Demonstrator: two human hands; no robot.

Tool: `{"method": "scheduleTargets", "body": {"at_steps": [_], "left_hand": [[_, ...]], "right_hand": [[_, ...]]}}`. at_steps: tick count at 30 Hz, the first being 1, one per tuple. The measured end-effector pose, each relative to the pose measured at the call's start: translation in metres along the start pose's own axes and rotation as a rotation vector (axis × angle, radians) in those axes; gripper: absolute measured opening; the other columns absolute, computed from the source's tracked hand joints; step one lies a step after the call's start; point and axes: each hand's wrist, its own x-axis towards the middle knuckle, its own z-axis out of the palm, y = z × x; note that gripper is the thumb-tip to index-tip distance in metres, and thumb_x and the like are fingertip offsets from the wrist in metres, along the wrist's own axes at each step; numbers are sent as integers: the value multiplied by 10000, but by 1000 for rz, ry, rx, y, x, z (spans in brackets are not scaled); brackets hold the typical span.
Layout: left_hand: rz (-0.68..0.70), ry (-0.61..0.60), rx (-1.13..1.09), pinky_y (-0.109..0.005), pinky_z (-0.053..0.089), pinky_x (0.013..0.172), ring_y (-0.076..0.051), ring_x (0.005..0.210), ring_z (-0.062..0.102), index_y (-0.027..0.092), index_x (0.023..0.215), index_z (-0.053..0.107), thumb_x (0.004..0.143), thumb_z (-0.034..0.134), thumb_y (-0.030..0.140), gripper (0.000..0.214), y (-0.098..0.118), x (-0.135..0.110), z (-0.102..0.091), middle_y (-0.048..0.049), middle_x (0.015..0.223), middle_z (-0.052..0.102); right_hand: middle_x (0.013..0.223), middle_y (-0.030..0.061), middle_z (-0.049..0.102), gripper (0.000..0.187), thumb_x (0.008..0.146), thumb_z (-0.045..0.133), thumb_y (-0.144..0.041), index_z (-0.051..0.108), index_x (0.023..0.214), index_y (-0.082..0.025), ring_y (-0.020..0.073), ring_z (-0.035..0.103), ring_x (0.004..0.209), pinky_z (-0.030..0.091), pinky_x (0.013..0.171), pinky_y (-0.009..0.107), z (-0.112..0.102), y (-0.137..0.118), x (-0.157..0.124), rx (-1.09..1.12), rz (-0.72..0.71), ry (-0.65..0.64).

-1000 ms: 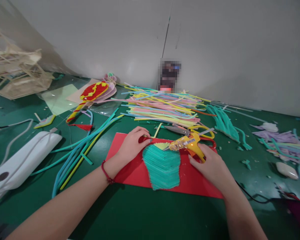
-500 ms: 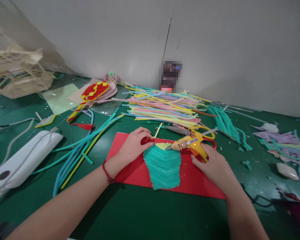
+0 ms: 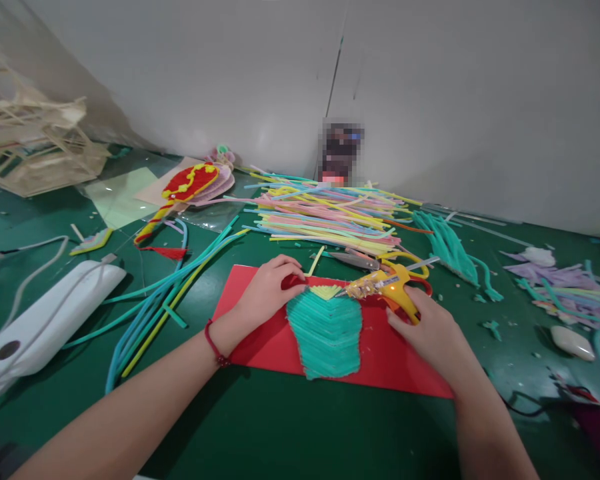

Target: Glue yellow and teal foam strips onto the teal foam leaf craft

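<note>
My right hand (image 3: pixel 427 323) is wrapped round a yellow hot glue gun (image 3: pixel 393 288), a glue stick jutting from its back. The gun's nozzle points left, at a small yellow pipe-cleaner patch (image 3: pixel 326 292) on the upper edge of a teal pipe-cleaner panel (image 3: pixel 325 337). This panel of chevron rows lies on a red card (image 3: pixel 405 363). My left hand (image 3: pixel 270 287) rests over the card's upper left, thumb and fingertips closed at the patch's left corner. From those fingertips a short yellow pipe cleaner (image 3: pixel 317 259) sticks up; its lower end is partly hidden.
Beyond the card lie scissors (image 3: pixel 355 260) and a heap of pastel pipe cleaners (image 3: pixel 325 213). Loose blue and yellow stems (image 3: pixel 165 307) and a white power strip (image 3: pixel 50 320) lie left. A red fan-shaped piece (image 3: pixel 193 183) is behind them. Teal stems (image 3: pixel 445 247) and scraps (image 3: pixel 560 287) lie right.
My right hand and the glue gun have shifted slightly right, the nozzle sliding along the yellow patch. My left hand and the teal panel stay in place.
</note>
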Motion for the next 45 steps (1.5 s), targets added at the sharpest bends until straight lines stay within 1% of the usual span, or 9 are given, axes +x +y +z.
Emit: {"method": "scheduleTargets", "body": {"at_steps": [9, 15, 20, 26, 38, 45], "left_hand": [[15, -2, 5, -362, 461, 889, -191, 977, 578, 214, 859, 632, 838, 619, 242, 38, 0, 0, -1, -34, 1047, 584], [11, -2, 12, -342, 458, 886, -177, 974, 572, 206, 864, 637, 833, 630, 238, 45, -1, 1, 0, -26, 1040, 584], [16, 1, 12, -346, 462, 883, -178, 968, 576, 208, 856, 636, 834, 625, 241, 42, -1, 0, 1, -24, 1033, 584], [20, -3, 18, -359, 461, 887, -186, 977, 576, 211, 864, 632, 838, 619, 252, 51, -1, 0, 0, -28, 1044, 582], [16, -3, 12, -351, 458, 880, -178, 969, 577, 204, 860, 636, 833, 628, 225, 35, 0, 1, 0, -26, 1035, 583], [9, -1, 9, -356, 467, 870, -181, 959, 581, 207, 853, 634, 831, 626, 221, 27, 0, 1, 0, -27, 1027, 587]], "right_hand": [[1084, 115, 651, 364, 789, 493, -398, 564, 1090, -204, 259, 627, 822, 473, 652, 351, -2, -1, 0, 13, -24, -1], [1092, 118, 653, 360, 785, 502, -390, 573, 1078, -193, 262, 634, 859, 482, 648, 341, -1, -3, 0, 19, -19, -12], [1107, 117, 653, 368, 793, 502, -376, 564, 1106, -192, 250, 639, 845, 481, 644, 331, 0, 0, 0, 11, -52, 14], [1079, 114, 662, 363, 787, 505, -391, 573, 1083, -193, 255, 637, 837, 474, 630, 331, 1, 5, 0, -3, -60, 42], [1002, 99, 673, 350, 760, 507, -367, 580, 1055, -193, 239, 629, 796, 455, 610, 311, -1, 5, 1, -24, 0, 90], [1004, 99, 674, 355, 761, 499, -377, 584, 1059, -203, 248, 631, 799, 454, 607, 319, -2, 5, 2, -45, 39, 74]]}}
